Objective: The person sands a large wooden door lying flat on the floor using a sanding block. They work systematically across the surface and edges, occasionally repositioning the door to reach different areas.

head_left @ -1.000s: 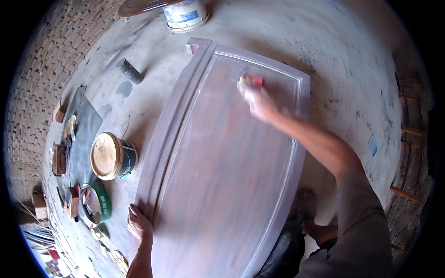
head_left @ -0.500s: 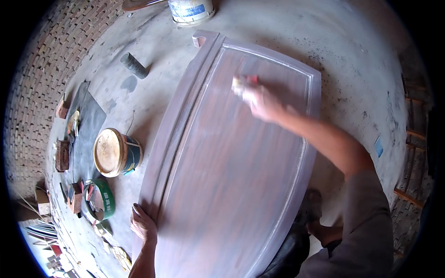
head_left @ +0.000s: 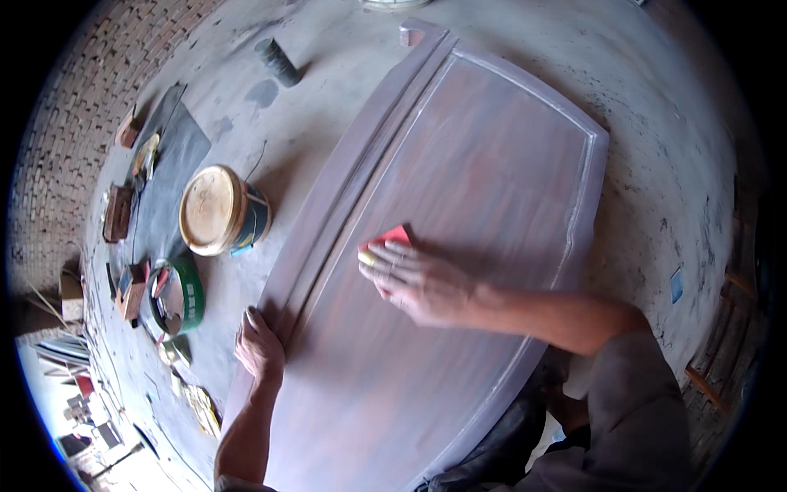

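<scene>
A large wooden panel point(head_left: 443, 328), reddish brown under a pale dusty film, stretches before me with a raised frame and a groove along its left side. My right hand point(head_left: 422, 283) lies over the panel's middle, pressing a folded piece of red sandpaper point(head_left: 397, 235) against the surface. Most of the sandpaper is hidden under the fingers, and something yellowish shows at a fingertip. At the panel's left edge, my left hand point(head_left: 261, 348) is closed around the rim, thumb on top; its other fingers are partly hidden.
Left of the panel stands a lidded bucket point(head_left: 215, 211). Nearby are a green ring-shaped container point(head_left: 193, 293) with odds and ends, a brick point(head_left: 119, 215) and a dark sheet point(head_left: 176, 135). A dark cylinder point(head_left: 279, 63) lies farther off. A brick wall point(head_left: 70, 148) rises at left.
My right hand has swept from the panel's far part back toward its middle, bringing the sandpaper along. The left hand stays on the edge. The whole view has shifted and turned slightly.
</scene>
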`<action>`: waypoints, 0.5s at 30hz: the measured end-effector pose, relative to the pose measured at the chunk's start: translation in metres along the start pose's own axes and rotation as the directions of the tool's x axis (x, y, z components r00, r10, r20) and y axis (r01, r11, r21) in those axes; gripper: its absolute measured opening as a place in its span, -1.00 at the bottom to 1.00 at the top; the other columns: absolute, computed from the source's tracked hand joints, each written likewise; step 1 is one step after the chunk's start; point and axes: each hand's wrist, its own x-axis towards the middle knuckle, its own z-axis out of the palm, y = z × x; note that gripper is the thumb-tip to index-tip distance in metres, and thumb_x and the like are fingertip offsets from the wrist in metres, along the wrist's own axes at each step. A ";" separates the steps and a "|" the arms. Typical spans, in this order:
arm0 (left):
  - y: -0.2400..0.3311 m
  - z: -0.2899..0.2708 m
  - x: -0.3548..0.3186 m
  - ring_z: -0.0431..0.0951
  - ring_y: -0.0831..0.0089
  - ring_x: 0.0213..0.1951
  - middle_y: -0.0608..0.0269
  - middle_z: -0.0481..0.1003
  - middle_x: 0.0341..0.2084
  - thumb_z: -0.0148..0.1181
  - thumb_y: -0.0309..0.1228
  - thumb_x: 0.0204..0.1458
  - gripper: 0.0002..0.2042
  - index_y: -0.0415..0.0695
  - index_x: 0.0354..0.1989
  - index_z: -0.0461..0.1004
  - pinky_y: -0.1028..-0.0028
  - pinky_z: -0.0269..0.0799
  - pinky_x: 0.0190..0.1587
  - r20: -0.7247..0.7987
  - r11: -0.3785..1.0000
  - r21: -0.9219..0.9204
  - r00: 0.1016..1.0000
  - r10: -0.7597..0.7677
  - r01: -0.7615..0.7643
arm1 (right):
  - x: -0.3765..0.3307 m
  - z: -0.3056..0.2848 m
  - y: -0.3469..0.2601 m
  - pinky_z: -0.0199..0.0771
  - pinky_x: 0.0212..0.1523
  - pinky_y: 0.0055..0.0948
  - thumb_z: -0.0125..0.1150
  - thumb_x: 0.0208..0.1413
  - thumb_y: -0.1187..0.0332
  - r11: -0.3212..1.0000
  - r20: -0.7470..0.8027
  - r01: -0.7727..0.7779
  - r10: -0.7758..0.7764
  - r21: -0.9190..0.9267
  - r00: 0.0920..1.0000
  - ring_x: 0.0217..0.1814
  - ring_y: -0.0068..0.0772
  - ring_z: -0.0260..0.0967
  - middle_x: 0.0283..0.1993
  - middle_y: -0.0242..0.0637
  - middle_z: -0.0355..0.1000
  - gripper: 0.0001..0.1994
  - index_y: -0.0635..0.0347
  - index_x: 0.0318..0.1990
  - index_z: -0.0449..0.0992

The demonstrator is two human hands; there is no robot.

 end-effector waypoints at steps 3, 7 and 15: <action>0.002 0.008 0.004 0.55 -0.21 -0.30 -0.16 0.58 -0.40 -0.15 -0.15 0.40 -0.58 -0.19 -0.26 0.55 -0.05 0.40 -0.22 0.009 1.000 0.022 1.000 0.015 -0.015 | -0.009 -0.024 0.140 0.29 0.32 0.01 0.17 0.18 0.36 0.971 0.219 -0.082 0.132 -0.223 0.967 0.21 -0.10 0.44 0.11 -0.08 0.54 -0.73 0.24 -0.01 0.57; 0.015 0.034 0.003 0.56 -0.17 -0.29 -0.13 0.58 -0.42 -0.15 -0.15 0.41 -0.59 -0.18 -0.27 0.55 -0.03 0.42 -0.20 0.014 0.997 -0.042 0.998 0.067 -0.067 | 0.018 -0.100 0.266 0.55 0.00 -0.10 0.16 0.19 0.36 0.709 -0.178 -0.493 0.473 -0.505 0.863 -0.04 0.05 0.54 -0.02 0.02 0.57 -0.74 0.25 -0.01 0.56; -0.007 0.009 0.001 0.58 -0.17 -0.26 -0.15 0.61 -0.34 -0.16 -0.13 0.40 -0.58 -0.17 -0.20 0.57 -0.04 0.44 -0.14 0.032 0.999 0.052 0.999 0.013 -0.015 | 0.023 0.034 -0.088 0.09 0.52 -0.09 0.06 0.34 0.21 0.999 0.233 0.027 -0.036 0.044 0.972 0.45 -0.05 0.27 0.32 0.12 0.38 -0.56 0.34 0.23 0.48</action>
